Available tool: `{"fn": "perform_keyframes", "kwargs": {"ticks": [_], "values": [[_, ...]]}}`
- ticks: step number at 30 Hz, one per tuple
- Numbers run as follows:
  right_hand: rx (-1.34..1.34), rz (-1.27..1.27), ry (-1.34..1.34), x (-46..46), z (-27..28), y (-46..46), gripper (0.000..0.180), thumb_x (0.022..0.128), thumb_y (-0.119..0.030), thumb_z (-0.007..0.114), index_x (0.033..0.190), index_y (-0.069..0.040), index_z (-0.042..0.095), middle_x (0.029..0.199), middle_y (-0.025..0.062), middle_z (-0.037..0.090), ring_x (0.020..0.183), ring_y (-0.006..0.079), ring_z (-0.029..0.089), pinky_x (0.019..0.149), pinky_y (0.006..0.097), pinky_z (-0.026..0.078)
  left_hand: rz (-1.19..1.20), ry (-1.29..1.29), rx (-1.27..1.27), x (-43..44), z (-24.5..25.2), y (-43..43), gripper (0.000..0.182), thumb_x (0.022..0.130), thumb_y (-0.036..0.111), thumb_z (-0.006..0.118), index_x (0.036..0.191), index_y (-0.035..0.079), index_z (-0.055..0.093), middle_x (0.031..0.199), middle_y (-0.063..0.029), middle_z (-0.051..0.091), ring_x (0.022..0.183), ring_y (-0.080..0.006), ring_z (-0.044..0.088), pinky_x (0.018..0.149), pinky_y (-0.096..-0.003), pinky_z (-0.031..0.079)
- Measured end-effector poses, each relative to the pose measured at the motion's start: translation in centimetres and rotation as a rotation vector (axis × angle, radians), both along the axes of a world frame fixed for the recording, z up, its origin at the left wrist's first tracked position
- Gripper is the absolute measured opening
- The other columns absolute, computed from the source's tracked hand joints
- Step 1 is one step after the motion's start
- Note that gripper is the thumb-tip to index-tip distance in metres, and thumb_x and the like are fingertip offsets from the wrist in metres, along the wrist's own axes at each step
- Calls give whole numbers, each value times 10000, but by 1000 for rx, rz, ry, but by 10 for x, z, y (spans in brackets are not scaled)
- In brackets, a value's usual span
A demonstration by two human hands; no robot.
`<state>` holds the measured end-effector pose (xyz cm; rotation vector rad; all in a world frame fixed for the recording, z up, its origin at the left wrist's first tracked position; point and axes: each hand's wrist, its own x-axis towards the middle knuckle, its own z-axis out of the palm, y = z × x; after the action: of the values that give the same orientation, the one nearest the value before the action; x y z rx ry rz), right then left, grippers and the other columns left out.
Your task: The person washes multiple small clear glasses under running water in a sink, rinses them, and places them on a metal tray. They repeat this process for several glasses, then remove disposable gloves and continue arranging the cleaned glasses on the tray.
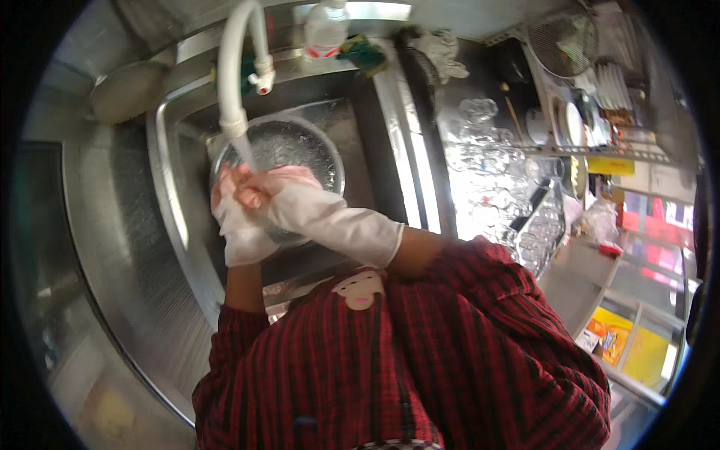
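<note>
Both my hands wear rubber gloves with pink fingers and long white cuffs. They press together over a round metal basin (337,163) of bubbly water. My left hand (224,194) is at the basin's left side. Across it from the right lies my right hand (287,179), its fingers touching the left glove. A stream of water (245,153) falls onto them from a curved white plastic tap (229,84). The fingers blur and overlap, so I cannot see whether anything is between them. The basin stands in a stainless steel sink (365,152).
A clear plastic bottle (326,28) and a green scouring pad (364,55) rest on the sink's back ledge. To the right are several clear glasses (489,152) and a rack of dishes (571,124). A steel counter (146,253) runs along the left.
</note>
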<state>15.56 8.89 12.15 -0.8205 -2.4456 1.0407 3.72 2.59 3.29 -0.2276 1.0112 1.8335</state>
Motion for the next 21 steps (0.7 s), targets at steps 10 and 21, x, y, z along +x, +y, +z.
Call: {"fn": "perform_keyframes", "kwargs": {"ticks": [10,21], "values": [[-1283,162,59,-25,-39,46,530,919,-474,647,1259,-73,576,1196,133,665,1062,203,652,987,372,480,-441,28,224,-45,-13,-11,472,1005,306,569,1399,65,472,1275,-116,603,1059,-220,643,836,-324,585],[-1086,-458,268,-34,-50,10,610,791,-228,867,1278,-5,575,1164,109,665,1103,230,630,970,372,505,52,51,-47,4,36,-8,476,1042,371,463,1369,28,500,1279,-135,602,1067,-242,632,957,-392,514]]}}
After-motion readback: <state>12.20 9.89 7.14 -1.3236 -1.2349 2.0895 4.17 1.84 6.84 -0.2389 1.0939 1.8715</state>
